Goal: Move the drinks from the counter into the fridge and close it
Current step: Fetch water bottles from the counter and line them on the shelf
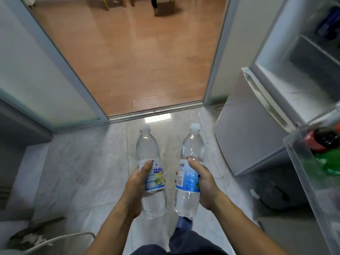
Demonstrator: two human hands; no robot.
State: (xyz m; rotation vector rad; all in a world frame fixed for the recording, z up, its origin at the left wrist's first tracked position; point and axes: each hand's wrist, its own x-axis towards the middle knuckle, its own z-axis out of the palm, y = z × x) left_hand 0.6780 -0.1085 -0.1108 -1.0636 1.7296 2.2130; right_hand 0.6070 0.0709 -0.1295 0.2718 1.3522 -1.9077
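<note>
Two clear water bottles are in transit, one per hand. The left hand (137, 183) is wrapped around the label of the left water bottle (150, 162); the right hand (203, 183) is wrapped around the label of the right water bottle (190, 162). Both bottles are capped, roughly upright and held above the tiled floor (82, 162). The open fridge (294, 74) stands to the right, its door shelf (309, 173) already carrying a cola bottle (321, 139) and a green bottle (329, 162). Step in hand, by judgement: carry to fridge. Next move calls for a turn right and upright placement in a free slot.
</note>
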